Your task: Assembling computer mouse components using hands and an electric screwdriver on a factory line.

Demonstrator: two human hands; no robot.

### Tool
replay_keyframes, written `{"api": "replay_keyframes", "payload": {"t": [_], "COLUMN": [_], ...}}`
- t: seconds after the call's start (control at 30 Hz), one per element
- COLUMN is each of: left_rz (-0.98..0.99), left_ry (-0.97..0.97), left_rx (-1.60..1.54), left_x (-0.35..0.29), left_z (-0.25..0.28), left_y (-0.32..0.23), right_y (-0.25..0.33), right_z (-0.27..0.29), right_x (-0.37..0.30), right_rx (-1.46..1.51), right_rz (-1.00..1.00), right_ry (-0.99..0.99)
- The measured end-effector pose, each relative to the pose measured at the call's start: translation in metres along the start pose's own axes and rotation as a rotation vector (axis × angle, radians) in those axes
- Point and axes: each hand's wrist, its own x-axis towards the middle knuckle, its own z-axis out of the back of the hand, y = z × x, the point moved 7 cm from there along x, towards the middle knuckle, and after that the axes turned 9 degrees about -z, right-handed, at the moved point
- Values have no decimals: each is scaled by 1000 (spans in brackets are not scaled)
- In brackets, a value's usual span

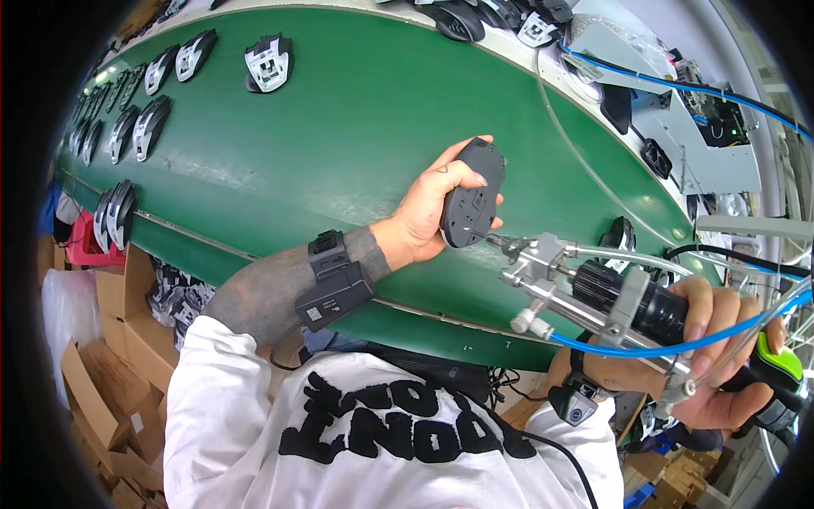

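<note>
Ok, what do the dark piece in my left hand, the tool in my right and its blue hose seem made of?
The dark piece looks like matte plastic: dull, with molded recesses. The tool seems silvery metal in front, from its bright reflections; its ridged black barrel could be plastic. The blue hose is probably plastic: smooth, even sheen.
</note>
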Motion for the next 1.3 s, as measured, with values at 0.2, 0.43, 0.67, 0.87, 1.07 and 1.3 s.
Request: {"api": "replay_keyframes", "payload": {"t": [0.2, 0.43, 0.67, 0.87, 1.07, 1.3], "left_rz": [5, -67, -232, -177, -144, -183], "left_ry": [28, -34, -88, 16, 42, -33], "left_rx": [-3, -15, 85, -6, -37, -96], "left_x": [-3, 0, 16, 10, 7, 5], "left_z": [-9, -3, 9, -1, -9, -2], "left_y": [-2, -5, -31, -22, -21, -22], "right_y": [-11, -21, 22, -3, -11, -28], "right_z": [-6, -14, 14, 11, 11, 4], "right_x": [0, 2, 3, 4, 4, 6], "right_rx": [-21, 15, -21, -10, -31, -33], "right_rz": [26, -59, 22, -56, -58, -56], "right_ry": [80, 85, 24, 152, 141, 111]}}
